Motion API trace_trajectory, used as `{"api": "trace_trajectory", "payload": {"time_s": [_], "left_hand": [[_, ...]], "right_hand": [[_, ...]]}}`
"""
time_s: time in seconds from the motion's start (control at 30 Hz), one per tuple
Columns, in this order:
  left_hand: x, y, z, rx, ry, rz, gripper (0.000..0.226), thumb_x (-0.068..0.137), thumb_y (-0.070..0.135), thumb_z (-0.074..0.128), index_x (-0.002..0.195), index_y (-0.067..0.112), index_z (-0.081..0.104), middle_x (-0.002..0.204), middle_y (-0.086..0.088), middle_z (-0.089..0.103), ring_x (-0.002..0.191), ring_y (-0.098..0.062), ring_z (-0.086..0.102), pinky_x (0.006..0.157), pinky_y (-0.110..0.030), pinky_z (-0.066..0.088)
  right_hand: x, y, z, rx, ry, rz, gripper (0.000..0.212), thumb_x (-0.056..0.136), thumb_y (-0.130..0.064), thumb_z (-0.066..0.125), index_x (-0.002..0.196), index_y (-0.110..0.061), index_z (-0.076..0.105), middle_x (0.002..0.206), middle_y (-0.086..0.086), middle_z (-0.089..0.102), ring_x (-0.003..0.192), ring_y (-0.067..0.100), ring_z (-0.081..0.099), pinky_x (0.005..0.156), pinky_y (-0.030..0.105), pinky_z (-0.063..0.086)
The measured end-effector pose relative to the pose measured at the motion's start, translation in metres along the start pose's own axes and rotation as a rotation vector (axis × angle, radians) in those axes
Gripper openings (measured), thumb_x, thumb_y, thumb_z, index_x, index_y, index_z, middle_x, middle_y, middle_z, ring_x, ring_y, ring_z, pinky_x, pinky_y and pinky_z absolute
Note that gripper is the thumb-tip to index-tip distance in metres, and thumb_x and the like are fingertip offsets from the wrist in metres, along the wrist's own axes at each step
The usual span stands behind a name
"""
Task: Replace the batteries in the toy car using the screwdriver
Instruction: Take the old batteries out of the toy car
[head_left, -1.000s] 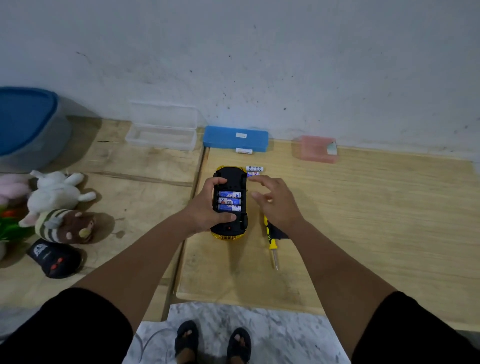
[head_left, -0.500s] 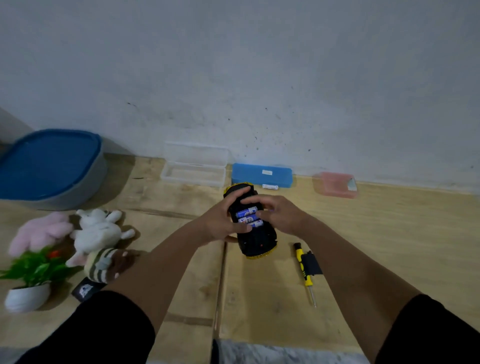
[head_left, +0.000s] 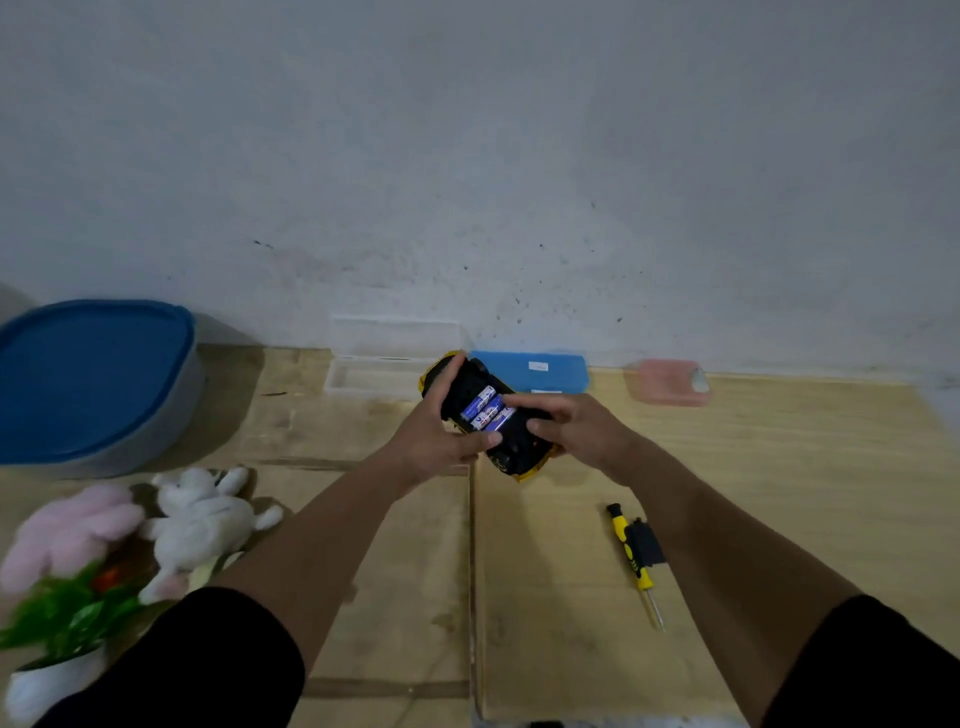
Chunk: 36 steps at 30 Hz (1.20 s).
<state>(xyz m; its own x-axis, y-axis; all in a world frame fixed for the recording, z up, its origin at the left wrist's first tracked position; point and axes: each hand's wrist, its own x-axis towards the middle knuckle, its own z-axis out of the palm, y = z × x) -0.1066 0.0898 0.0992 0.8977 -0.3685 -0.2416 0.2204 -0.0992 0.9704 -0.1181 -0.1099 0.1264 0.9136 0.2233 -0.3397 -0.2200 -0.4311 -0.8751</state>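
The yellow toy car (head_left: 519, 454) is upside down and lifted off the wooden table, its black underside facing me. Three blue batteries (head_left: 485, 409) lie in its uncovered compartment. My left hand (head_left: 441, 441) grips the car's left side, thumb across the bottom. My right hand (head_left: 576, 431) holds the right side, fingertips resting at the batteries' right ends. The yellow and black screwdriver (head_left: 635, 558) lies on the table below my right forearm, tip pointing toward me. A small black piece (head_left: 647, 540), possibly the battery cover, lies against the screwdriver.
Against the wall stand a clear plastic box (head_left: 384, 364), a blue case (head_left: 535, 371) and a pink box (head_left: 667, 382). A blue-lidded tub (head_left: 88, 384) is at far left. Plush toys (head_left: 202, 519) and a potted plant (head_left: 62, 634) crowd the lower left.
Both hands lifted the car off the table and tilted it; my right hand went from hovering beside it to holding it. My view tilted up toward the wall.
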Motion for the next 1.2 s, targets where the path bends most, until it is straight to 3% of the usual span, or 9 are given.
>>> {"api": "trace_trajectory", "payload": {"time_s": [0.1,0.2,0.3,0.4,0.5,0.57,0.7,0.87,1.2], "left_hand": [[0.005,-0.001,-0.003,0.118,-0.012,0.058,0.113,0.067,0.013,0.084,0.149,0.039,0.009,0.13,0.021,0.043,0.116,0.001,0.051,0.097,-0.025,0.046],[0.009,-0.006,-0.002,0.205,-0.08,0.081,0.114,0.062,0.01,0.087,0.147,0.039,0.017,0.129,0.005,0.053,0.118,-0.009,0.055,0.098,-0.024,0.046],[0.011,-0.009,0.005,0.32,-0.169,0.082,0.106,0.06,0.011,0.088,0.14,0.042,0.027,0.127,0.014,0.052,0.117,-0.003,0.053,0.098,-0.015,0.041],[0.009,-0.012,0.014,0.354,-0.145,0.075,0.099,0.057,0.011,0.089,0.138,0.038,0.039,0.121,0.021,0.054,0.109,0.009,0.052,0.088,-0.002,0.038],[0.01,-0.017,0.018,0.33,-0.081,0.051,0.09,0.055,0.01,0.09,0.128,0.038,0.046,0.121,0.013,0.057,0.11,-0.001,0.056,0.093,-0.014,0.045],[0.011,-0.017,0.021,0.319,-0.028,0.051,0.087,0.053,0.01,0.091,0.124,0.033,0.046,0.12,0.01,0.057,0.109,-0.006,0.058,0.092,-0.02,0.048],[0.013,-0.015,0.028,0.337,0.09,0.071,0.083,0.052,0.011,0.092,0.119,0.026,0.045,0.114,0.008,0.058,0.099,0.0,0.058,0.075,-0.006,0.047],[0.015,-0.016,0.031,0.377,0.196,0.11,0.084,0.05,0.015,0.093,0.121,0.022,0.047,0.114,0.006,0.059,0.1,-0.007,0.06,0.076,-0.01,0.049],[0.012,-0.019,0.037,0.374,0.28,0.119,0.085,0.051,0.015,0.092,0.121,0.022,0.045,0.107,0.01,0.057,0.096,-0.004,0.057,0.073,-0.008,0.048]], "right_hand": [[-0.002,0.002,-0.016,-0.047,-0.052,0.035,0.041,0.094,0.0,0.049,0.123,-0.028,0.058,0.126,0.005,0.056,0.108,0.019,0.056,0.081,0.022,0.051],[-0.002,0.006,-0.03,-0.11,-0.15,0.069,0.041,0.094,-0.001,0.05,0.121,-0.03,0.059,0.124,0.002,0.058,0.11,0.018,0.055,0.084,0.023,0.05],[-0.002,0.009,-0.041,-0.118,-0.214,0.109,0.04,0.094,-0.004,0.051,0.117,-0.035,0.059,0.126,0.0,0.058,0.114,0.019,0.055,0.091,0.031,0.049],[0.0,0.012,-0.048,-0.14,-0.264,0.133,0.041,0.094,-0.005,0.05,0.119,-0.036,0.059,0.129,0.0,0.057,0.116,0.019,0.054,0.095,0.036,0.048],[0.004,0.013,-0.05,-0.163,-0.277,0.15,0.042,0.094,-0.004,0.05,0.119,-0.036,0.06,0.129,-0.001,0.057,0.117,0.02,0.053,0.098,0.038,0.047],[0.008,0.009,-0.047,-0.207,-0.251,0.13,0.038,0.093,-0.007,0.052,0.12,-0.032,0.061,0.127,-0.001,0.057,0.115,0.019,0.054,0.097,0.033,0.046],[0.015,-0.001,-0.035,-0.333,-0.132,0.026,0.035,0.094,-0.01,0.048,0.122,-0.026,0.063,0.12,0.0,0.058,0.101,0.014,0.054,0.077,0.016,0.044],[0.022,-0.006,-0.022,-0.366,-0.048,-0.011,0.039,0.09,-0.005,0.042,0.116,-0.021,0.066,0.122,0.005,0.059,0.101,0.017,0.054,0.086,0.026,0.047],[0.033,-0.013,-0.009,-0.33,0.026,0.057,0.032,0.089,-0.005,0.038,0.097,-0.021,0.065,0.103,0.001,0.057,0.092,0.017,0.058,0.079,0.031,0.053]]}}
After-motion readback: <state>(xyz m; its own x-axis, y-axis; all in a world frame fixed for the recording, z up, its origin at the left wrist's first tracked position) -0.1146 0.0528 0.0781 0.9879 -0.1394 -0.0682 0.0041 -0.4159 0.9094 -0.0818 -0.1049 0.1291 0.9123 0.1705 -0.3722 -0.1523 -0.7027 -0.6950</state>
